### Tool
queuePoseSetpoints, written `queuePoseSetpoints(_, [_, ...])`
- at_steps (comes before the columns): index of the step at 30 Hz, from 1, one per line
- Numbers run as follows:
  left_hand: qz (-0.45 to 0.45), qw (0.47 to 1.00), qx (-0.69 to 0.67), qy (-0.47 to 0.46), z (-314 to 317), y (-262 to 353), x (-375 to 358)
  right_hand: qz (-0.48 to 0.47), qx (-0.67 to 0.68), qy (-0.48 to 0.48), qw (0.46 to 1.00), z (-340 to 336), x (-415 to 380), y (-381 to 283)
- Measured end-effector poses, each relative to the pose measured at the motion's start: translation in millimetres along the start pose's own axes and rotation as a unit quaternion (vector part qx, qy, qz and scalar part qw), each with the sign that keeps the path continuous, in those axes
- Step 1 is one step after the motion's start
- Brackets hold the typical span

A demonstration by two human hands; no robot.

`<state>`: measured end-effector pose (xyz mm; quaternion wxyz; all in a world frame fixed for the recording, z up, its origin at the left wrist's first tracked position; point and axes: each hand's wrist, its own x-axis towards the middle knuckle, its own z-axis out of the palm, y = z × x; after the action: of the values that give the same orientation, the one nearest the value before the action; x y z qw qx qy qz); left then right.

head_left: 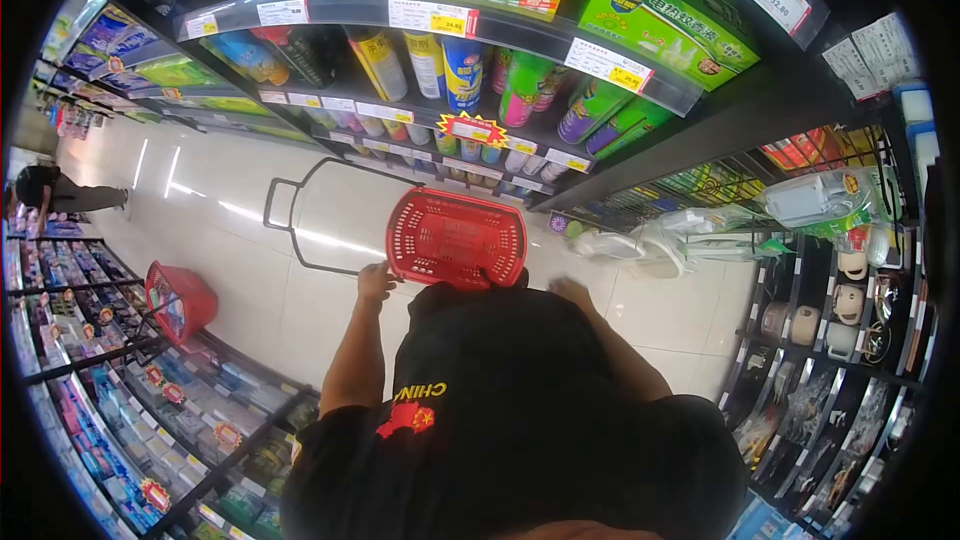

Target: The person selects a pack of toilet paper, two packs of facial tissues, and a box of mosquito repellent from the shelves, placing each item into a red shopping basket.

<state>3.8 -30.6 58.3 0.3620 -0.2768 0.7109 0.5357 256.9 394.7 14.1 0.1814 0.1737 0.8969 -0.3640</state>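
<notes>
A red plastic shopping basket [455, 235] with slotted sides sits on the floor just in front of my body. Its long dark pull handle [296, 208] stretches out to the left. My left hand [377, 282] hangs beside the basket's near left corner, overlapping the handle's lower bar, with its fingers loosely apart. On the other side, my right hand [570, 290] hangs low to the right of the basket over the pale floor. It looks small and blurred, so its fingers do not show clearly.
A tall shelf [330, 15] of boxes and spray cans rises ahead. Racks with hanging goods [850, 290] stand at the right, and packed shelves [150, 410] at the left. Another red basket [182, 300] is by the left shelves. Farther off, a person [70, 192] leans toward them.
</notes>
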Motion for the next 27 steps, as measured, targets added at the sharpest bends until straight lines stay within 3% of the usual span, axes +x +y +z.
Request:
queuePoseSetpoints(1, [0.020,1.000,-0.016,0.010,-6.2,8.4,4.6,-0.028,-0.103,-0.072,0.992,24.7,-18.8,51.3])
queuePoseSetpoints(2, [0.039,0.999,-0.032,0.020,-17.2,12.9,14.3,-0.003,-0.085,-0.070,0.994,26.8,-48.2,71.0])
queuePoseSetpoints(5, [0.076,0.992,-0.031,0.094,-52.0,35.9,50.4,0.155,0.008,-0.030,0.987,-20.2,-93.6,40.7])
queuePoseSetpoints(7, [0.105,0.980,0.005,0.171,-74.8,65.7,57.7,0.336,0.183,0.029,0.923,-34.4,-89.0,31.7])
queuePoseSetpoints(8, [0.141,0.964,0.088,0.208,-92.8,74.7,71.7,0.358,0.292,0.086,0.883,-33.4,-83.3,35.9])
queuePoseSetpoints(9, [0.208,0.915,0.117,0.326,-114.2,54.8,130.3,0.379,0.380,0.106,0.837,-41.0,-74.6,28.0])
queuePoseSetpoints(10, [0.196,0.925,0.160,0.283,-114.1,101.6,68.4,0.368,0.407,0.128,0.826,-46.9,-66.8,15.2])
queuePoseSetpoints(11, [0.180,0.932,0.126,0.289,-130.2,102.7,89.0,0.356,0.433,0.150,0.815,-50.1,-59.5,1.0])
queuePoseSetpoints(14, [0.192,0.887,0.145,0.394,-153.9,115.4,106.6,0.282,0.440,0.134,0.842,-57.7,-37.0,-58.0])
queuePoseSetpoints(17, [0.159,0.860,0.123,0.469,-154.3,143.1,65.2,0.196,0.362,0.057,0.910,-46.9,-21.1,-92.3])
queuePoseSetpoints(18, [0.137,0.860,0.120,0.476,-159.1,146.0,62.7,0.185,0.310,0.029,0.932,-49.7,-20.9,-114.6])
queuePoseSetpoints(21, [0.109,0.864,0.118,0.477,-180.8,136.7,73.5,0.033,0.142,-0.014,0.989,-36.8,-21.3,-122.4])
queuePoseSetpoints(22, [0.109,0.866,0.120,0.473,-186.1,132.5,76.0,-0.008,0.097,0.005,0.995,-30.4,-24.8,-125.2])
queuePoseSetpoints(25, [0.115,0.873,0.099,0.464,-195.7,127.6,72.4,-0.075,-0.089,-0.057,0.992,-30.5,-31.5,-126.0])
queuePoseSetpoints(27, [0.132,0.872,0.115,0.456,-206.3,121.8,79.7,-0.040,-0.161,-0.100,0.981,-32.6,-34.2,-123.2])
